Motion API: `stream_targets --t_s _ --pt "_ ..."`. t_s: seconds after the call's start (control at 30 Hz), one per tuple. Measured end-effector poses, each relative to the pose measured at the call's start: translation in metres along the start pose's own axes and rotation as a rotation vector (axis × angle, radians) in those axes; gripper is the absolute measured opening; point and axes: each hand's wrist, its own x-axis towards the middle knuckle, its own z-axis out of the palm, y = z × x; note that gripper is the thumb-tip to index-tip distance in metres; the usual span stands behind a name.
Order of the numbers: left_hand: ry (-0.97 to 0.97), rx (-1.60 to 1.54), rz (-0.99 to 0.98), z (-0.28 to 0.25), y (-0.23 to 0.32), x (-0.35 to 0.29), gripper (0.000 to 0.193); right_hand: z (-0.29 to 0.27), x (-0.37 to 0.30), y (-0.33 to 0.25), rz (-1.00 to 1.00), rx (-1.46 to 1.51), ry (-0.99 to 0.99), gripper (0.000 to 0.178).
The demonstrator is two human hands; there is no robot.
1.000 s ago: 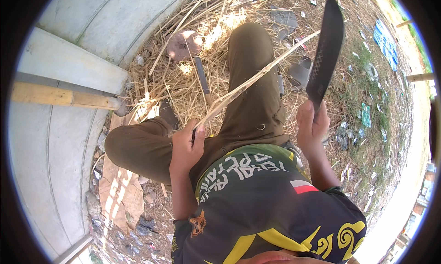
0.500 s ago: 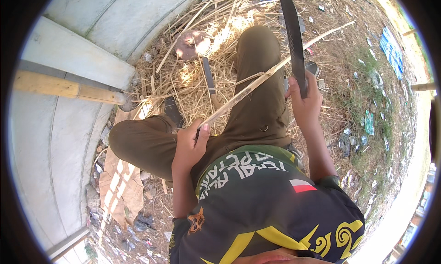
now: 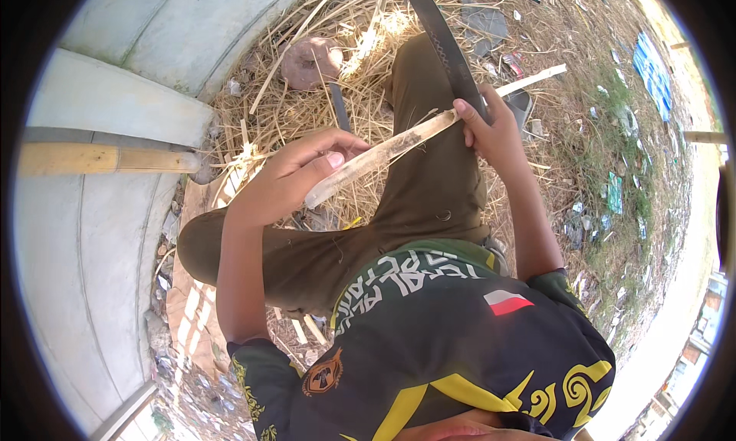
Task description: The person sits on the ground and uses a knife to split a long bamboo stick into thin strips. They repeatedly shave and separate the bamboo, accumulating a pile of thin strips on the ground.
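My left hand point(image 3: 295, 169) has its fingers and thumb closed around the near part of a long pale bamboo strip point(image 3: 402, 143). That strip runs up to the right over my raised knee, its broad face with a dark patch showing. My right hand point(image 3: 494, 130) grips a large dark machete point(image 3: 445, 46), its blade pointing up and leaning left. The handle is mostly hidden in that hand. The strip passes at the blade's base, beside my right thumb, and its far end sticks out beyond the hand.
Straw-like shavings and thin strips point(image 3: 360, 65) cover the ground before me. A round brown block point(image 3: 310, 61) lies there beside another dark blade point(image 3: 339, 107). At left rise pale wall panels point(image 3: 77, 234) with a bamboo pole point(image 3: 107, 159). Cardboard point(image 3: 195, 318) and litter lie below.
My left hand has moved left and up and turned over on the strip. The strip's broad face now shows, and it sits against my right hand. The machete has tilted left.
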Motion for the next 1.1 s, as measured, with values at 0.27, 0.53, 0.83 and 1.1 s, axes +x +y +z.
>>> stream_targets --t_s 0.27,0.53,0.83,1.1 --pt "-0.711 -0.591 -0.075 -0.07 -0.011 0.091 0.071 0.0 -0.001 -0.009 0.112 0.106 -0.027 0.043" --pt "-0.057 0.757 0.699 0.021 -0.029 0.149 0.045 -0.005 -0.003 -0.026 0.232 -0.038 0.01 0.046" --pt "-0.191 0.533 0.723 0.042 -0.05 0.172 0.013 -0.001 -0.026 -0.021 0.25 -0.067 0.18 0.053" --pt "0.006 1.253 0.13 -0.056 -0.038 0.134 0.046 0.012 -0.016 -0.015 0.167 0.038 0.177 0.045"
